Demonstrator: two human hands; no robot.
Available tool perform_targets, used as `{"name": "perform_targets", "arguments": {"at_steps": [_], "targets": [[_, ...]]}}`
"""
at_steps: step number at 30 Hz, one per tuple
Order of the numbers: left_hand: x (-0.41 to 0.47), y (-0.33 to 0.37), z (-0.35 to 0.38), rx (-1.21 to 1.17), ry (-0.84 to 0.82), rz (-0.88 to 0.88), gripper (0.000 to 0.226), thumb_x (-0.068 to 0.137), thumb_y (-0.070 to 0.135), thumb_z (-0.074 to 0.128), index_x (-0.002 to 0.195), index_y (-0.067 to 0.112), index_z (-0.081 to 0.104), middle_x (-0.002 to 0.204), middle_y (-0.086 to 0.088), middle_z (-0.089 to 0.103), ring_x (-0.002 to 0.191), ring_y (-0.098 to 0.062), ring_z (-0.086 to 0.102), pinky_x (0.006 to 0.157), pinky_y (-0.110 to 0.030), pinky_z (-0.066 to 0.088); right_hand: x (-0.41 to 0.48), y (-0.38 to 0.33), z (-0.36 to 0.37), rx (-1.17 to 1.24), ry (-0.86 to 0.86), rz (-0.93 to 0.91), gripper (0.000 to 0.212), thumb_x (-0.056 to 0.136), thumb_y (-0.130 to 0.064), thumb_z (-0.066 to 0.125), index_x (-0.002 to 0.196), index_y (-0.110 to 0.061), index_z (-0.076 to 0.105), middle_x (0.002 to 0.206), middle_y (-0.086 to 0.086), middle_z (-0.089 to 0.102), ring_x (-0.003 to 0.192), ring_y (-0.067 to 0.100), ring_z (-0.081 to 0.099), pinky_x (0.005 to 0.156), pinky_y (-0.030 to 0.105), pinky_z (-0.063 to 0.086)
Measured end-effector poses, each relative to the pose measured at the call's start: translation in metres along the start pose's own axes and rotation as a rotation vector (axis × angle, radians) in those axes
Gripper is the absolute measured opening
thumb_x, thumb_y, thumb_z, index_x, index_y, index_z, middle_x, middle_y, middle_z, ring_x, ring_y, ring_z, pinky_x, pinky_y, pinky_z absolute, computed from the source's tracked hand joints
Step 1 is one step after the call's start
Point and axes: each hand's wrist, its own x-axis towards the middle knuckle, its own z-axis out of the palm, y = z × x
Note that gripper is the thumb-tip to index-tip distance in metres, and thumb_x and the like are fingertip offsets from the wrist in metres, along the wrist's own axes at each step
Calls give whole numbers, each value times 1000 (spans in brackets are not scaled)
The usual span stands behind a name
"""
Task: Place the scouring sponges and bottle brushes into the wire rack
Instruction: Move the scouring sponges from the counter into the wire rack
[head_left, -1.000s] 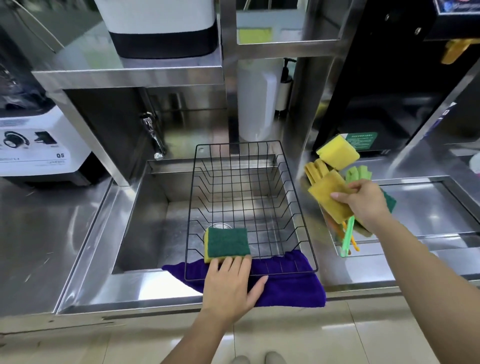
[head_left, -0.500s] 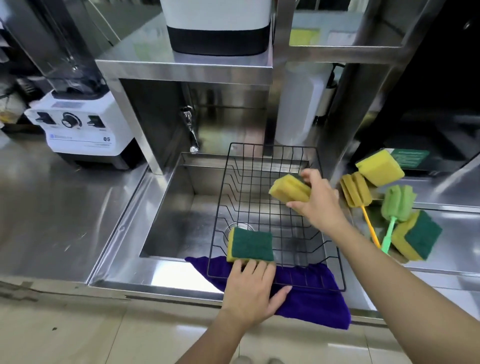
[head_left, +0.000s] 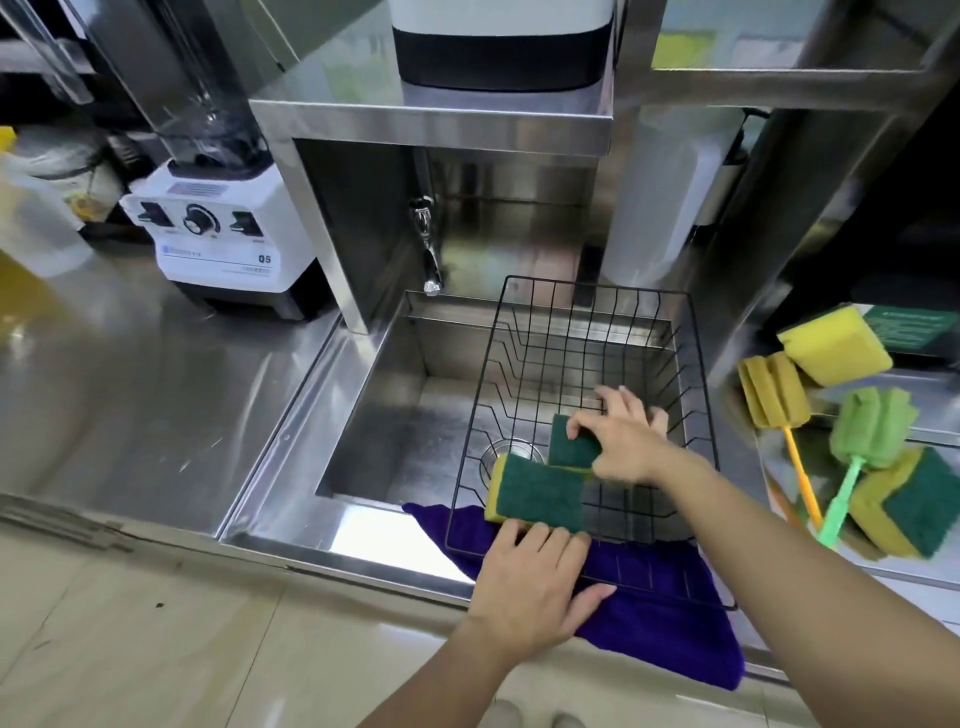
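Observation:
A black wire rack (head_left: 702, 374) sits over the sink. One yellow-green scouring sponge (head_left: 535, 493) lies green side up at its near left corner. My left hand (head_left: 530, 587) rests flat on the rack's front edge, fingertips touching that sponge. My right hand (head_left: 621, 441) is inside the rack, holding a second sponge (head_left: 569, 441) green side up right behind the first. On the counter to the right lie a yellow sponge (head_left: 834, 345), another sponge (head_left: 906, 501), a yellow bottle brush (head_left: 774, 392) and a green bottle brush (head_left: 872, 428).
A purple cloth (head_left: 670, 634) lies under the rack's front edge. The steel sink (head_left: 395, 415) has a tap (head_left: 428, 249) behind it. A white blender (head_left: 218, 228) stands on the left counter. A steel shelf (head_left: 431, 119) overhangs the sink, with a white container (head_left: 654, 208) behind the rack.
My right hand has carried a sponge from the right counter down into the rack and turned it green side up, behind the first one. The left hand has stayed on the front edge.

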Motion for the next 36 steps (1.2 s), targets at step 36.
{"name": "perform_targets", "arguments": {"at_steps": [36], "targets": [[1,2,3,-26,70,17,53,99,52,34,98,11,67,96,-5,66,86,-24,59,82,-39,40,-24,6,-20,307,39,-108,61,88,-13,56,144,-14,32,147,10,39,134,26,39,109,35,34]]}}
